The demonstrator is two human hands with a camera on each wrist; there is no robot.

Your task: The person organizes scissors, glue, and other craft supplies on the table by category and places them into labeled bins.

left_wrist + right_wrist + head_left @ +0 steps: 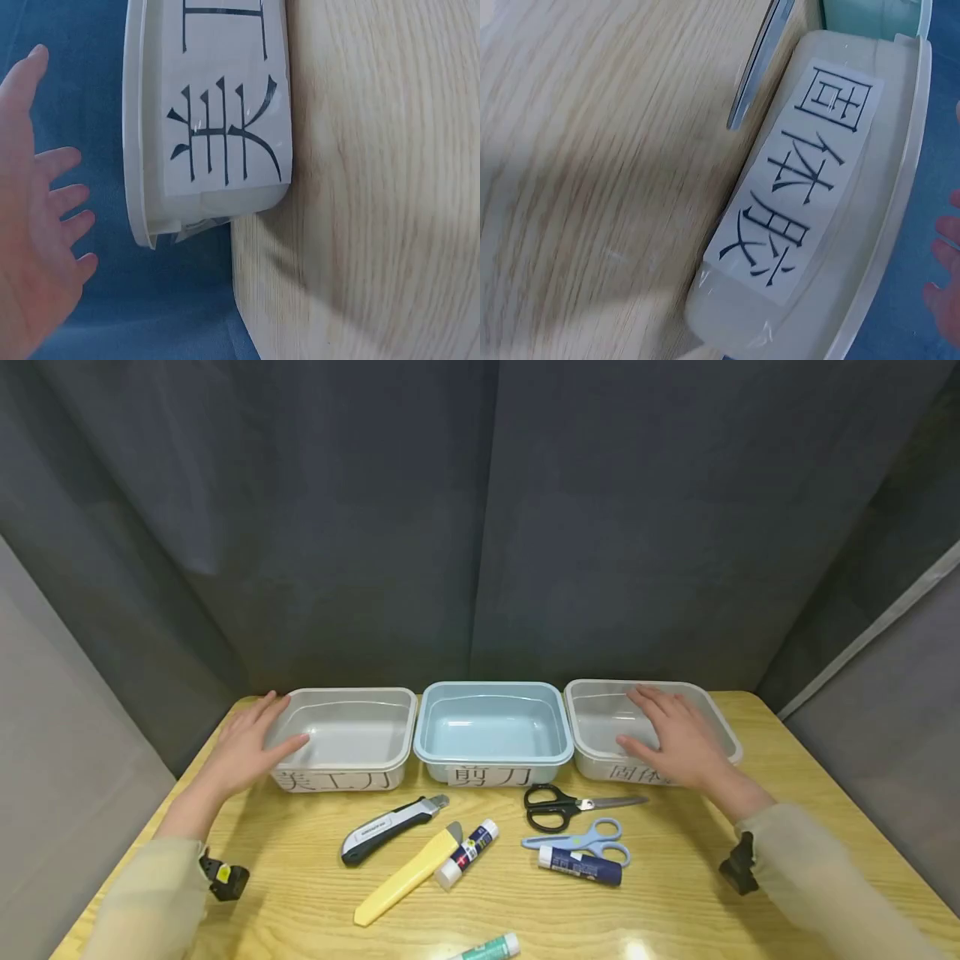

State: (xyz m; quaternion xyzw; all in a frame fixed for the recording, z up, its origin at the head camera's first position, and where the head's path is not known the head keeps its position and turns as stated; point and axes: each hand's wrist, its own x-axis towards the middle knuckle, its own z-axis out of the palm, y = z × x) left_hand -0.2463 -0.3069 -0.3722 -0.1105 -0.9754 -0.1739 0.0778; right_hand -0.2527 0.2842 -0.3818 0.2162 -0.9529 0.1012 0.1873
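Note:
My left hand [247, 747] hovers by the left edge of the left white bin [360, 739], thumb spread out and fingers loosely extended. In the left wrist view a gap shows between that hand [37, 217] and the bin's rim [135, 135]. Over the right white bin [600, 727] hangs my right hand [678, 739], fingers spread and holding nothing. Between these two bins stands a light blue bin [495, 727]. All three carry paper labels with printed characters. In the right wrist view only part of the right hand [949, 277] shows, beyond the bin's rim.
Before the bins lie a grey-black utility knife [390, 831], a yellow utility knife [408, 877], black-handled scissors [551, 807] and blue scissors [573, 842]. Glue sticks lie there too: a white-capped one [468, 853], a dark blue one [581, 866] and a green one [491, 948]. Dark curtains hang behind.

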